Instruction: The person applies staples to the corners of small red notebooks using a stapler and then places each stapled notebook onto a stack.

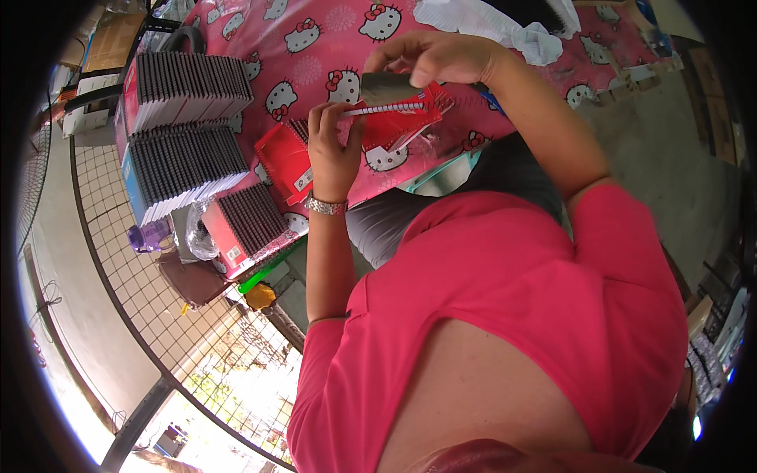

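A spiral notebook (pixel 389 88) with a dark greyish face and a white, coil-dotted edge is held between my hands above the table. My left hand (pixel 334 150), with a metal watch (pixel 326 206) on its wrist, closes its fingers on the notebook's left end. My right hand (pixel 441 61) grips it from the far right, thumb on the dark face. A length of loose-looking coil (pixel 464 102) sticks out past the right end. Under the held notebook lies a red notebook (pixel 404 126). Beside my left hand rest more red notebooks (pixel 285 164), partly hidden by it.
Stacks of coil-bound notebooks stand at the left: a far stack (pixel 192 83), a middle stack (pixel 186 164) and a near stack (pixel 244 219). A pink patterned cloth (pixel 303 71) covers the table. White crumpled sheeting (pixel 536 44) lies far right. Wire mesh (pixel 118 205) runs along the left.
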Available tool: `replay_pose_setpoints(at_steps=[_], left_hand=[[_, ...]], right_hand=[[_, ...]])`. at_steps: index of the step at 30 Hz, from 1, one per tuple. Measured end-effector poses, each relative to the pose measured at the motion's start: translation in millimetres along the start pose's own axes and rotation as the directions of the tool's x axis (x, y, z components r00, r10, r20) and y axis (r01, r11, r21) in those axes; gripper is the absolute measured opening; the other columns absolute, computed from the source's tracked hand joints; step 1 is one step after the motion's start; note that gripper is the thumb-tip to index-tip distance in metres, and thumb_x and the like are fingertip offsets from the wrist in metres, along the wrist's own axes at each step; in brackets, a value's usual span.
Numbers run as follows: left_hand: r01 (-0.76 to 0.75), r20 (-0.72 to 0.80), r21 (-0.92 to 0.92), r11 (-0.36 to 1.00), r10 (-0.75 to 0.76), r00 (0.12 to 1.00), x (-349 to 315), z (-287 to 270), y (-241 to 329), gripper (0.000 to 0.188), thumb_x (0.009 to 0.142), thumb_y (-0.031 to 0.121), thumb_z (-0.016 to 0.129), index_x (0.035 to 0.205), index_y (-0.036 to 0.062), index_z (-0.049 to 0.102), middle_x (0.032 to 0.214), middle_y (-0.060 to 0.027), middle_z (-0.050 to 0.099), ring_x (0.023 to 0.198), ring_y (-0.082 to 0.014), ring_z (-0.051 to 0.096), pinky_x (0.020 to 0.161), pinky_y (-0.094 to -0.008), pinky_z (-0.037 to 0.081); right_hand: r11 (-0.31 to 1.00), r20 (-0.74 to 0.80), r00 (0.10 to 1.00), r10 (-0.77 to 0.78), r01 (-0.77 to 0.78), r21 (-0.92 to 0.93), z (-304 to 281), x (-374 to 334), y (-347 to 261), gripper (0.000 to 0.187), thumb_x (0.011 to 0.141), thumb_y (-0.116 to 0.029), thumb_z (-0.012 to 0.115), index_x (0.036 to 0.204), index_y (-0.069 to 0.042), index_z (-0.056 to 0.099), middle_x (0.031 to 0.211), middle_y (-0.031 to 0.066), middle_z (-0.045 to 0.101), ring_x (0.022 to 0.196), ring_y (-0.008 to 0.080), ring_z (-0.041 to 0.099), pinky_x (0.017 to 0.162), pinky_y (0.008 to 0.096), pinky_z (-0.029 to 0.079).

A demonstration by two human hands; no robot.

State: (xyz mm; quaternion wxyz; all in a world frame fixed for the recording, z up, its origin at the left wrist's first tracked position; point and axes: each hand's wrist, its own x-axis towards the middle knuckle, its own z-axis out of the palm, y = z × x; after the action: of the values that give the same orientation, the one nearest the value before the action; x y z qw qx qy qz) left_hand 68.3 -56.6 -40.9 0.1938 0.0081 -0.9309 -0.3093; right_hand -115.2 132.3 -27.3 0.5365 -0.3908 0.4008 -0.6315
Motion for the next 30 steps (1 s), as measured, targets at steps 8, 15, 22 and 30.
replay_pose_setpoints(at_steps=[8, 15, 22, 30], left_hand=[[0.102, 0.034, -0.176, 0.979, -0.098, 0.995, 4, 2, 3, 0.027, 0.083, 0.004, 0.075, 0.107, 0.0010, 0.062, 0.098, -0.0113, 0.062, 0.083, -0.0239, 0.066, 0.070, -0.0338, 0.053], [0.094, 0.034, -0.259, 0.961, -0.088, 0.996, 4, 4, -14, 0.030, 0.083, 0.002, 0.075, 0.109, 0.0003, 0.060, 0.101, -0.0121, 0.065, 0.084, -0.0229, 0.068, 0.073, -0.0317, 0.055], [0.212, 0.070, -0.414, 0.885, -0.202, 0.977, 4, 3, -12, 0.026, 0.086, 0.002, 0.073, 0.108, -0.0003, 0.060, 0.097, -0.0106, 0.068, 0.087, -0.0175, 0.070, 0.075, -0.0292, 0.055], [0.210, -0.085, -0.523, 0.826, -0.296, 0.951, -2, 10, -8, 0.015, 0.094, 0.004, 0.065, 0.108, -0.0009, 0.062, 0.091, -0.0055, 0.067, 0.078, -0.0113, 0.070, 0.065, -0.0237, 0.052]], right_hand=[[0.963, -0.040, 0.993, 0.107, -0.114, -0.245, 4, 8, -13, 0.055, 0.067, -0.025, 0.067, 0.119, -0.006, 0.068, 0.113, 0.0060, 0.066, 0.107, 0.0170, 0.059, 0.100, 0.0320, 0.042], [0.908, -0.102, 0.985, 0.141, -0.170, -0.384, 9, 20, -15, 0.053, 0.065, -0.021, 0.065, 0.116, -0.007, 0.070, 0.111, 0.0063, 0.065, 0.106, 0.0185, 0.058, 0.098, 0.0330, 0.043], [0.708, -0.279, 0.956, 0.090, -0.258, -0.657, -4, 24, 3, 0.047, 0.068, -0.022, 0.073, 0.114, -0.013, 0.071, 0.116, 0.0052, 0.061, 0.114, 0.0238, 0.055, 0.098, 0.0390, 0.044], [0.112, -0.418, 0.772, -0.479, -0.419, -0.901, -41, -59, 65, 0.060, 0.075, -0.018, 0.073, 0.134, -0.019, 0.058, 0.141, 0.0091, 0.049, 0.131, 0.0330, 0.044, 0.108, 0.0461, 0.037]])
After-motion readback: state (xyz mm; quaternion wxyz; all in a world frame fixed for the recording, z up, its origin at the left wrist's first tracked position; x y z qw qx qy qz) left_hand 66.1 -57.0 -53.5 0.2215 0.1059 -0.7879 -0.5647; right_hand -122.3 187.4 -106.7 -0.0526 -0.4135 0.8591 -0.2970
